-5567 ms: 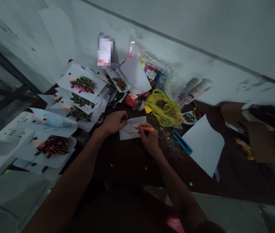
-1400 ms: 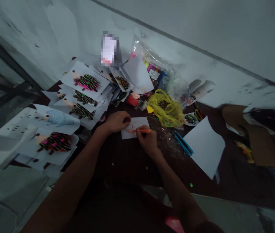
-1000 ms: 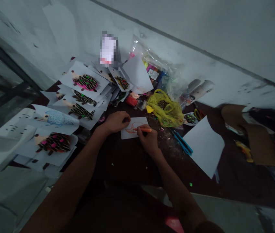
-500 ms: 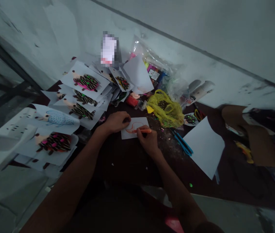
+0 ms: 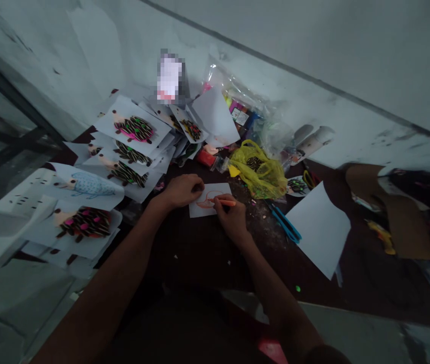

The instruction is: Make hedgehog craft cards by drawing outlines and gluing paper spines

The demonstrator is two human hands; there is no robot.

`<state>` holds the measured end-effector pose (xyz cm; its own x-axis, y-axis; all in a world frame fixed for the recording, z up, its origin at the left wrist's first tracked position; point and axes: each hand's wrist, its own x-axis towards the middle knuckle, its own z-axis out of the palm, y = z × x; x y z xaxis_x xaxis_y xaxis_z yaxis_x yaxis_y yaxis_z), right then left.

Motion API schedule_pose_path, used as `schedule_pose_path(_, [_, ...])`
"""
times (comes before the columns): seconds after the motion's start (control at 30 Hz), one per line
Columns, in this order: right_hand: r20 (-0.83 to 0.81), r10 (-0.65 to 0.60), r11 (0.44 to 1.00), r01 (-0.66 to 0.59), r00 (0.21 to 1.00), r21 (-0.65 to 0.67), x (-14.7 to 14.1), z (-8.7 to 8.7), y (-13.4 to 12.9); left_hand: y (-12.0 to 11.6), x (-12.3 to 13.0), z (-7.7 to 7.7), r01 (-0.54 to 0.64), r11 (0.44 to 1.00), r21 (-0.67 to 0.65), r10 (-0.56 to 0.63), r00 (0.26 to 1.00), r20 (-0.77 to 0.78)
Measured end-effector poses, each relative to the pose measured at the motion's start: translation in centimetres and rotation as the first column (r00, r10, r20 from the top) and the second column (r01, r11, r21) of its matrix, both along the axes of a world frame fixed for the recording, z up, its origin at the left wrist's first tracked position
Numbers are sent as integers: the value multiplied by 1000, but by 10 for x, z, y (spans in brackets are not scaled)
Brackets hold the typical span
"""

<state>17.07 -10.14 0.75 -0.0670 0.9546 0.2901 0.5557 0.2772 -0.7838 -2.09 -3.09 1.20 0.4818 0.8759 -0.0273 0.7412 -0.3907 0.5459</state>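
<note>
From the head camera we look down at our two hands, apart, on a small white card (image 5: 215,208) lying on the dark tabletop (image 5: 195,258). Our left hand (image 5: 182,192) rests curled over the card's left edge, pinning it. Our right hand (image 5: 232,218) grips an orange pencil (image 5: 227,202) over an orange outline (image 5: 206,203). Beyond lies a yellow plastic bag (image 5: 256,172); to the right, blue scissors (image 5: 286,225) and a blank white sheet (image 5: 319,227); to the left, paper hedgehog pictures (image 5: 133,129).
</note>
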Motion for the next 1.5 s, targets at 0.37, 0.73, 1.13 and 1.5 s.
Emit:
schedule_pose_path(0.37, [-57,-85,990,91,995,109,12,6,4,-6,7,7,-87,996,18,88,990,-110])
schedule_pose_path(0.73, [-70,-45,996,50,997,80,10,2,4,-5,1,2,-6,998,56,8,999,-35])
schedule_pose_path(1.13, [-56,55,998,-53,997,36,1,0,3,-5,3,6,41,998,51,-37,997,-64])
schedule_pose_path(1.5, [19,14,999,-15,1000,52,2,-4,5,-4,3,4,34,998,45,-31,997,-69])
